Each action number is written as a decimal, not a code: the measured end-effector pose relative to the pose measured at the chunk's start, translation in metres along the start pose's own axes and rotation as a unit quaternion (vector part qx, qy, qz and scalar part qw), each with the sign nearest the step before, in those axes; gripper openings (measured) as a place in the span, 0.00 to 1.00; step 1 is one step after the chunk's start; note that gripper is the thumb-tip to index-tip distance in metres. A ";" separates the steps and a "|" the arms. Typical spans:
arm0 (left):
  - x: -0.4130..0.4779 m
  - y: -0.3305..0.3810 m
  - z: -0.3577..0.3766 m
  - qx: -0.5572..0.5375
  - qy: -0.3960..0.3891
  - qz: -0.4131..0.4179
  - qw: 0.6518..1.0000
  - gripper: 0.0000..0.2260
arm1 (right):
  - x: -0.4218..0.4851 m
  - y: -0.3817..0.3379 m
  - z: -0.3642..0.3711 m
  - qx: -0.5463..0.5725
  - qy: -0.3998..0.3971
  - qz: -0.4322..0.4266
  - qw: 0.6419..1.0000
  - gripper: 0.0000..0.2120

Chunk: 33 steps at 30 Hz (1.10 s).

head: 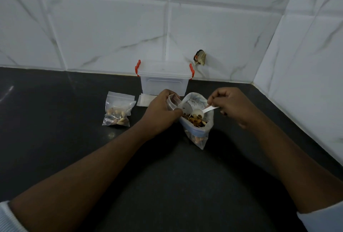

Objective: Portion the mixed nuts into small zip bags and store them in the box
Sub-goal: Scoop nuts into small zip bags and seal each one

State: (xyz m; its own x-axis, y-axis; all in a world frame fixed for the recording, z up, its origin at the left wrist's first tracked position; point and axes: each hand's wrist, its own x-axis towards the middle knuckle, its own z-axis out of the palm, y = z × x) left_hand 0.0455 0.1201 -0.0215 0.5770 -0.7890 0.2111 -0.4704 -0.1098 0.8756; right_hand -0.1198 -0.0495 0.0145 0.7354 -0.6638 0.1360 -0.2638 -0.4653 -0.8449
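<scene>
A large clear bag of mixed nuts [197,120] stands open on the dark counter. My right hand [230,105] pinches the handle of a small white scoop [201,113], whose bowl sits over the nuts in the bag's mouth. My left hand [161,111] grips a small empty zip bag [172,101] just left of the big bag. A filled small zip bag [117,110] with nuts lies to the left. The clear storage box [164,81] with red clips stands shut against the wall behind.
A stack of flat empty zip bags [143,100] lies between the filled bag and the box. Tiled walls meet in a corner at the right. A small dark object [200,57] sticks to the back wall.
</scene>
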 end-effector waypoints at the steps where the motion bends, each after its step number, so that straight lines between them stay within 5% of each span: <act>1: 0.000 0.000 0.000 0.000 -0.001 0.000 1.000 0.19 | 0.001 0.002 0.002 0.036 0.003 0.028 0.999 0.07; 9: 0.000 0.001 0.000 0.006 -0.002 0.000 1.000 0.20 | 0.010 0.010 -0.001 0.241 0.030 0.150 0.958 0.08; 17: 0.000 -0.002 0.000 0.000 -0.007 0.014 1.000 0.20 | -0.001 -0.009 0.004 0.394 -0.017 0.069 0.916 0.08; 26: 0.001 -0.007 0.001 -0.014 0.002 0.026 1.000 0.19 | -0.017 -0.018 0.020 0.118 -0.107 -0.115 0.981 0.11; 33: -0.001 -0.002 0.000 -0.019 0.008 0.020 1.000 0.19 | -0.012 -0.016 0.005 0.023 0.011 -0.165 0.986 0.11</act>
State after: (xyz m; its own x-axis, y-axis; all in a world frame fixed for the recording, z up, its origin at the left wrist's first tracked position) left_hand 0.0456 0.1210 -0.0239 0.5687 -0.7829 0.2524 -0.4682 -0.0558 0.8818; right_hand -0.1216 -0.0312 0.0243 0.7624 -0.4941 0.4179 0.0162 -0.6310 -0.7756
